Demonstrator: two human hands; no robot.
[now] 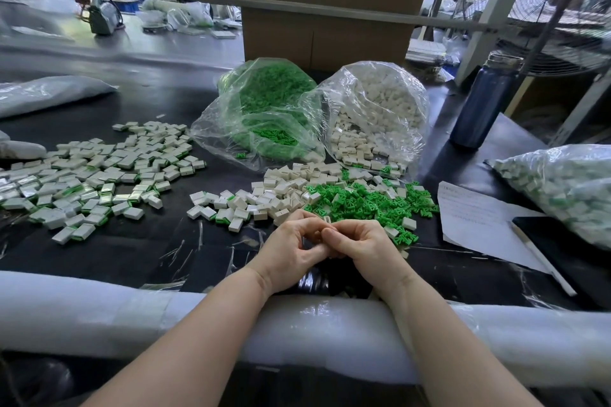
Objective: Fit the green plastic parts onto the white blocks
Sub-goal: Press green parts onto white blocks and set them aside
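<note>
My left hand (291,248) and my right hand (360,246) meet at the table's near edge, fingers curled together round a small white block (326,219) that peeks out above the fingertips. Whether a green part sits in it is hidden. Just beyond my hands lies a heap of loose green plastic parts (360,200) next to a heap of loose white blocks (281,190). A wide spread of white blocks with green parts fitted (96,172) covers the left of the black table (132,251).
Two open clear bags stand behind the heaps, one of green parts (264,109), one of white blocks (377,112). A blue bottle (482,102) stands at right, with a sheet of paper (479,218), a pen (542,261) and a filled bag (562,185). White foam padding (99,311) lines the near edge.
</note>
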